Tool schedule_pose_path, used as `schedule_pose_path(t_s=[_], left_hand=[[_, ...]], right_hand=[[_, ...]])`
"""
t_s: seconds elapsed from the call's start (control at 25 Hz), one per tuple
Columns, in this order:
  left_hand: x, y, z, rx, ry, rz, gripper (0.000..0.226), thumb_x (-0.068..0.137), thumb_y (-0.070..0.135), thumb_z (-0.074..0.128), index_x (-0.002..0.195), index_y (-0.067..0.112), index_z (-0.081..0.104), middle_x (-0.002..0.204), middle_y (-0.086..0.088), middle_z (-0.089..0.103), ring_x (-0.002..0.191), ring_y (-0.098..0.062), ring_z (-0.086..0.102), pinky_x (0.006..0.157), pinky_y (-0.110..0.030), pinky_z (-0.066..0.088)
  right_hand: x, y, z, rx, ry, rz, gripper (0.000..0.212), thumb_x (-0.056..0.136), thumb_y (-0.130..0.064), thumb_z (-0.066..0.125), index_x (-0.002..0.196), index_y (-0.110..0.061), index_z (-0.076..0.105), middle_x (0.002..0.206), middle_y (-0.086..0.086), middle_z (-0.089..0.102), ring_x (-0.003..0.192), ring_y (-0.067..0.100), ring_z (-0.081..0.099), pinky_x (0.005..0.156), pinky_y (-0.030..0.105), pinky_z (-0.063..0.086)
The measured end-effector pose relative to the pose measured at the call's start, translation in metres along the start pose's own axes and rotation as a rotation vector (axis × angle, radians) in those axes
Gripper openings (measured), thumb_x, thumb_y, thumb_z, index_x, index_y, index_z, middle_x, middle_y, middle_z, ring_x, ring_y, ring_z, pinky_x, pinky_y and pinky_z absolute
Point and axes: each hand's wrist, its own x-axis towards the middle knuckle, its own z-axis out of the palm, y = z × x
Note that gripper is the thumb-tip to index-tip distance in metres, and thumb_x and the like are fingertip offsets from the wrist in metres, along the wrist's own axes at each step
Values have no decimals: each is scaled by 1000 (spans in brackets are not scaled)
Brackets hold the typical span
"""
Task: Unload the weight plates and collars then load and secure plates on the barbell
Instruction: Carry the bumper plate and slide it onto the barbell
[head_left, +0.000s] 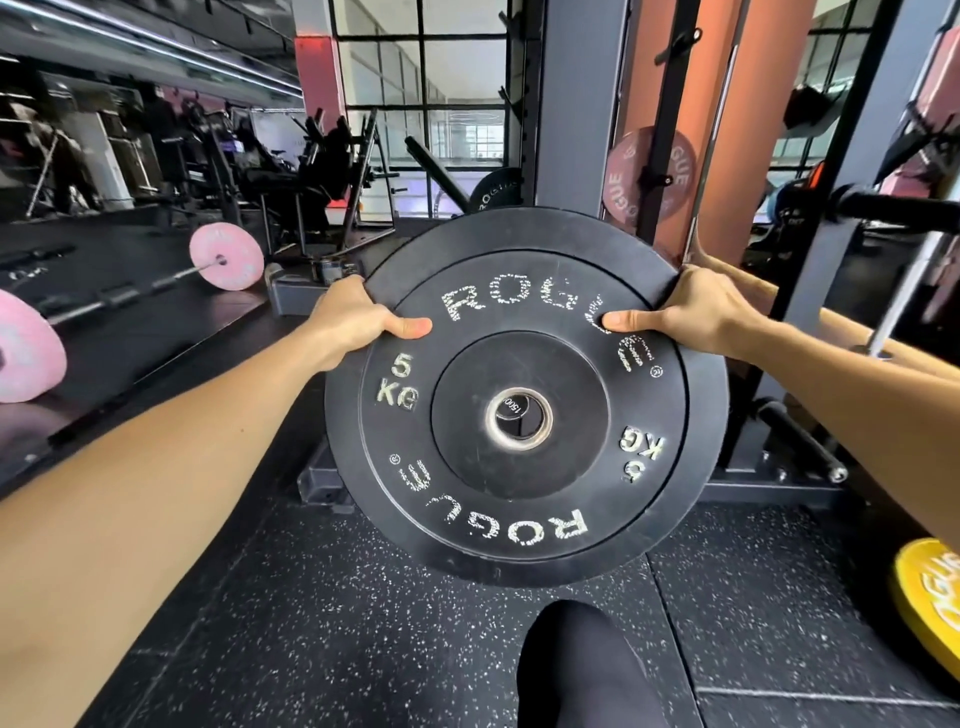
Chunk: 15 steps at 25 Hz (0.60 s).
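I hold a black 5 kg plate (525, 397) upright in front of me, off the floor (322, 613). Left hand (353, 322) and right hand (696, 312) clamp its upper rim, thumbs on the face. A barbell sleeve (901, 210), blurred, probably sits racked at right.

Bare forearms; black trouser leg (582, 670) below.

Black speckled rubber floor (322, 623); yellow plate (930, 608) flat on it, right edge.

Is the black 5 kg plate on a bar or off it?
Off: both hands, left hand and right hand, hold the black plate up, its centre hole empty.
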Motion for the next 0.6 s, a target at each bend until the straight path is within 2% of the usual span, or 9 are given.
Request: schedule_pose_path(t_s=[0.08,0.16,0.24,0.32,0.4,0.52,0.6], left_hand=[[3,-2,1,9,15,-11,61,49,35,98,100,25,67,98,7,74,97,-20,68,92,-40,54],[5,1,0,-6,16,1,68,47,36,98,105,24,66,100,6,74,97,-20,68,90,-39,55],[4,6,-2,-24,24,24,69,49,32,98,109,22,65,100,7,73,95,-16,67,80,-33,55],[6,8,-5,-48,46,45,55,56,27,96,100,24,63,93,10,69,87,-9,64,67,-24,49],[3,8,-3,-70,50,54,46,61,22,94,90,28,58,87,14,65,80,-3,60,60,-19,43],[6,1,0,-113,66,63,57,60,22,95,103,23,58,92,15,65,86,-7,60,61,-19,43],[10,-5,3,-141,92,76,59,60,21,95,105,22,58,94,15,65,91,-10,61,65,-21,45]], right_hand=[[4,1,2,11,1,-14,103,41,-86,70,96,1,71,96,15,74,90,26,67,85,39,55],[7,2,1,22,-9,-15,94,44,-82,72,94,-4,72,96,13,74,89,24,66,83,37,54],[8,0,1,42,-1,-27,81,48,-77,75,93,-10,72,94,8,73,87,22,64,77,32,48],[10,-4,3,83,20,-51,74,51,-73,77,98,-16,71,92,3,71,89,21,63,76,28,43],[12,-6,7,108,39,-68,71,50,-72,79,99,-22,69,91,-1,70,91,19,63,78,26,42],[16,-3,14,132,74,-49,87,41,-80,78,104,-21,68,95,-2,71,95,19,64,80,28,46],[18,-1,17,157,107,-50,96,38,-81,78,112,-22,64,103,-3,69,101,18,63,85,29,47]])
